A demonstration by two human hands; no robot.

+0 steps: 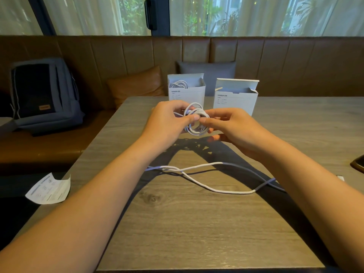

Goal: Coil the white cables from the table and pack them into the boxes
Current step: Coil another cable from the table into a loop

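Note:
Above the middle of the wooden table (pixel 197 223), both hands hold a coiled white cable (pixel 197 119). My left hand (pixel 169 123) grips the coil's left side with thumb and fingers. My right hand (pixel 232 129) pinches its right side. A second white cable (pixel 206 180) lies loose and uncoiled on the table under my forearms. Two white boxes stand open at the far edge: the left box (pixel 186 93) holds a coiled cable, while nothing shows inside the right box (pixel 235 101).
A folded paper leaflet (pixel 49 189) hangs off the table's left edge. A dark backpack (pixel 45 95) sits on the brown bench, with cushions behind the boxes. A dark object (pixel 358 163) pokes in at the right edge.

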